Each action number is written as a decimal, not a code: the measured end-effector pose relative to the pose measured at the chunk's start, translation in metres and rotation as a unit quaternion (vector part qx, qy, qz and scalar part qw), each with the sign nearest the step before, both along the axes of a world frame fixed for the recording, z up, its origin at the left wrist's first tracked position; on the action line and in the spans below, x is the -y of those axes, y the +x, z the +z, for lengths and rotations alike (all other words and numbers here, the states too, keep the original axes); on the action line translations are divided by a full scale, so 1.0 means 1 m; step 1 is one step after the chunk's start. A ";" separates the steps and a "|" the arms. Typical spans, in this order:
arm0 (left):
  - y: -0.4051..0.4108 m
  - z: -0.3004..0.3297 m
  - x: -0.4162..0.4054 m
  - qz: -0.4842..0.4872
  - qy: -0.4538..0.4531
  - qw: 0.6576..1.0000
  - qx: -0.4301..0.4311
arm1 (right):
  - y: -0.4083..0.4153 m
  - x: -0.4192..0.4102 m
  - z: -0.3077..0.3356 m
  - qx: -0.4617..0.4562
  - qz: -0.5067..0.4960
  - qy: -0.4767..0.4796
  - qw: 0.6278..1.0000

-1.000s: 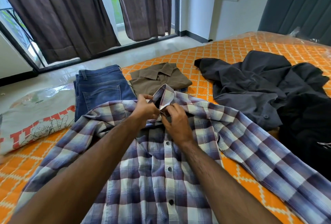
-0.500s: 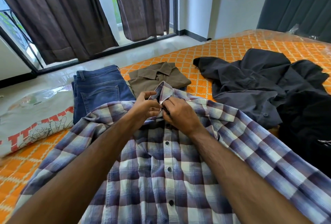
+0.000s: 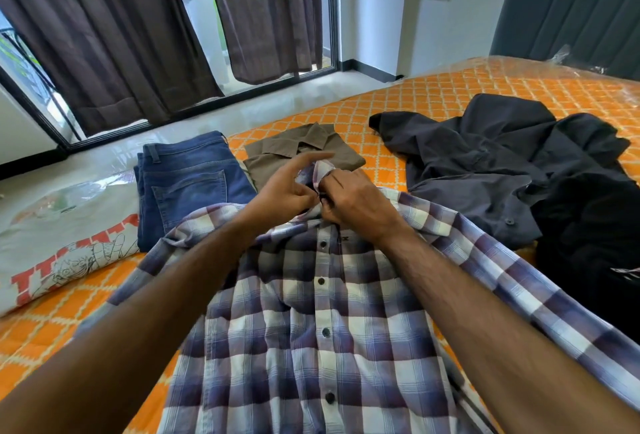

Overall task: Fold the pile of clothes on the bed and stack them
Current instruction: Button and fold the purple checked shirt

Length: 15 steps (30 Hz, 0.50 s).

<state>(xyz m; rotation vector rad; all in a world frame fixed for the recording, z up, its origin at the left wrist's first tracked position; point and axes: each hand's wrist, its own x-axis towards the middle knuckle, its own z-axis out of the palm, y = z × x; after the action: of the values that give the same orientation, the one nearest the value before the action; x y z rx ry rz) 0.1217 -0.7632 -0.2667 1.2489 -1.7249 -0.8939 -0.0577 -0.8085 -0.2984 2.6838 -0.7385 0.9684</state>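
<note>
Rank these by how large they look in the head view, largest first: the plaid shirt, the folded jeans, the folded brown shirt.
1. plaid shirt: spread open, nearest the camera, so nearness enlarges it.
2. folded jeans.
3. folded brown shirt: partly hidden behind the left hand and right hand, so its rank below the jeans is unsure.

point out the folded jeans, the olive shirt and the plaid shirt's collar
folded jeans (image 3: pixel 188 187): head view, on the back pocket panel.
olive shirt (image 3: pixel 273 165): head view, on the folded body left of its collar.
plaid shirt's collar (image 3: pixel 322 170): head view, on the raised collar tip above the hands.
</note>
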 end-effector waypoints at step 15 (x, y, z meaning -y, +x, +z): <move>0.011 0.004 0.001 -0.012 -0.253 0.898 0.361 | 0.004 -0.018 -0.023 0.176 0.000 0.161 0.971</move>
<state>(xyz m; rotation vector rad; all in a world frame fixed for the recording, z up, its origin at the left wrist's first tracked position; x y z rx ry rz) 0.1325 -0.7640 -0.2632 1.2637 -2.3416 0.0794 -0.0540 -0.7908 -0.3214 2.8063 -1.0449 1.4622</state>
